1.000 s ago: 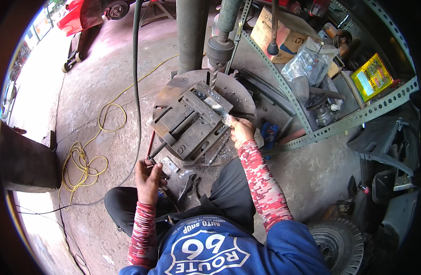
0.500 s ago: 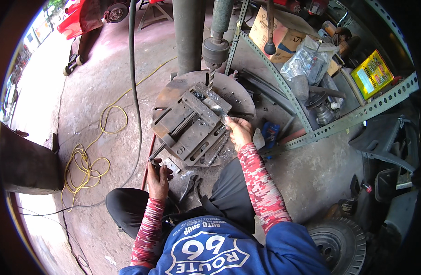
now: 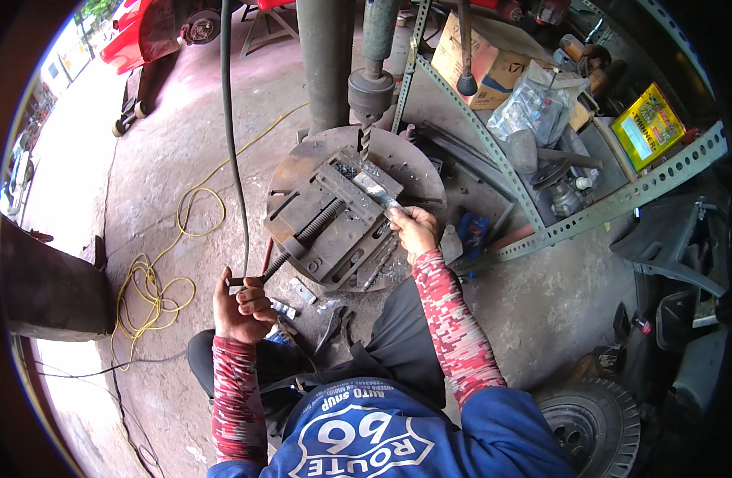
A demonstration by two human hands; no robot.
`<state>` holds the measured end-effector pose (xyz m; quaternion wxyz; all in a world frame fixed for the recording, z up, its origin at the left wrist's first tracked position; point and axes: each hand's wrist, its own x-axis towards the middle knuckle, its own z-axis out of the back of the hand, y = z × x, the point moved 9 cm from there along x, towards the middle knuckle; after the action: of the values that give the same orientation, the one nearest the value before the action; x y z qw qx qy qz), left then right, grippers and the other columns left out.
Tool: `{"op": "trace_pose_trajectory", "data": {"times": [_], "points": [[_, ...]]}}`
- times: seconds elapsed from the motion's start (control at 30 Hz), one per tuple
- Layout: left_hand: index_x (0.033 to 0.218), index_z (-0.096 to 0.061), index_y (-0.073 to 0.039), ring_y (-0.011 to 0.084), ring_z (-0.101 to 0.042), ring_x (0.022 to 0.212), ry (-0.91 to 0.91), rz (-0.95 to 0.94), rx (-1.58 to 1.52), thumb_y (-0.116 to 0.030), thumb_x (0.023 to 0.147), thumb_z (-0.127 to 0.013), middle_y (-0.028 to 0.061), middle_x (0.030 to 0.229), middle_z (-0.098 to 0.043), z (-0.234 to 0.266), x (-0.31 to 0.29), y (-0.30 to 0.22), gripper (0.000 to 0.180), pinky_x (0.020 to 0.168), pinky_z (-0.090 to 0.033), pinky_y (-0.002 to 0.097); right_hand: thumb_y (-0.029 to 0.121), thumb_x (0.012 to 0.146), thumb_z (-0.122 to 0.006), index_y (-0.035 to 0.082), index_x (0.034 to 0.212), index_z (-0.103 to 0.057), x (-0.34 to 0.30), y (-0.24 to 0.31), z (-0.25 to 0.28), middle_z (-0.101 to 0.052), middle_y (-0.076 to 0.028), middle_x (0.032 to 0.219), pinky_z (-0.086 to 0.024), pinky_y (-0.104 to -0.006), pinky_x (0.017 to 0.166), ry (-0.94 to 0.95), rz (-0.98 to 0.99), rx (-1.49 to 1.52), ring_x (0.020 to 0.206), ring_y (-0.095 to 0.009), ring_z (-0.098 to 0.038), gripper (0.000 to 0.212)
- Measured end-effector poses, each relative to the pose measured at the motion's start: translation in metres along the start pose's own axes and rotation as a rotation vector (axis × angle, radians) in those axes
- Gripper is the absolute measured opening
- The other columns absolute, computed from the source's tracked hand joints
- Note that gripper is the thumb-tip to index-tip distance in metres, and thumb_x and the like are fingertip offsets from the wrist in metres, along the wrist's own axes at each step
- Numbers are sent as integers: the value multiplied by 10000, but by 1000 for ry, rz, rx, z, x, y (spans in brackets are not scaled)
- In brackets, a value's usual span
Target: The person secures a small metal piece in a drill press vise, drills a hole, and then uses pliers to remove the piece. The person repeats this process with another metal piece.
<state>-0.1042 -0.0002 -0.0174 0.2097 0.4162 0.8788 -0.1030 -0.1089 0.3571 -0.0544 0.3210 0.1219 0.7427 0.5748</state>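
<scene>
A machine vise (image 3: 318,227) rests on the round drill press table (image 3: 418,167). The drill bit (image 3: 365,143), held in the chuck (image 3: 371,94), points down beside the vise's far end. My right hand (image 3: 416,233) is closed, pinching the near end of a flat metal bar (image 3: 375,190) that lies along the vise jaws. My left hand (image 3: 242,309) curls around the crossbar vise handle (image 3: 240,281) at the end of the vise screw (image 3: 322,221). Dark metal shavings (image 3: 346,169) lie near the jaws.
Behind the table rises the thick drill press column (image 3: 326,72). A black cable (image 3: 230,119) hangs at left, and a yellow cord (image 3: 147,299) lies coiled on the floor. To the right stand a perforated metal shelf frame (image 3: 533,211), a cardboard box (image 3: 481,60) and a tire (image 3: 593,422).
My left hand has moved left and turned, and the vise handle now shows crosswise in it. The right hand stays on the flat bar, with more of the bar's bright surface showing.
</scene>
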Motion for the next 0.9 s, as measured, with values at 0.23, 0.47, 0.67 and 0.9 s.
{"op": "trace_pose_trajectory", "data": {"times": [0.23, 0.47, 0.67, 0.9], "points": [[864, -643, -157, 45, -461, 466, 12, 61, 91, -495, 998, -535, -130, 611, -524, -2, 2, 6, 380, 527, -368, 274, 99, 908, -772, -19, 895, -708, 1, 6, 0, -703, -25, 806, -506, -228, 631, -25, 46, 14, 651, -77, -609, 135], [1076, -558, -64, 151, -624, 657, -365, -412, 1100, -263, 1057, -582, 78, 798, -657, 46, 12, 14, 201, 581, -500, 304, 79, 906, -769, -7, 887, -691, 0, 5, 0, -705, -30, 822, -502, -231, 632, -41, 61, 29, 673, -82, -613, 118], [1032, -594, -2, 128, -646, 765, -207, -870, 1587, -256, 1050, -604, 85, 878, -710, 47, 14, -6, 255, 708, -503, 277, 102, 913, -768, 21, 898, -667, 0, 2, -1, -679, -10, 790, -469, -226, 602, -41, 57, 39, 647, -70, -579, 130], [1110, -584, -54, 190, -684, 790, -223, -499, 1184, -208, 1026, -598, 91, 928, -719, 64, 31, -8, 176, 692, -528, 308, 244, 948, -755, 57, 888, -657, -5, 3, 0, -648, 1, 716, -366, -218, 478, -8, 20, 20, 525, -32, -476, 220]]}}
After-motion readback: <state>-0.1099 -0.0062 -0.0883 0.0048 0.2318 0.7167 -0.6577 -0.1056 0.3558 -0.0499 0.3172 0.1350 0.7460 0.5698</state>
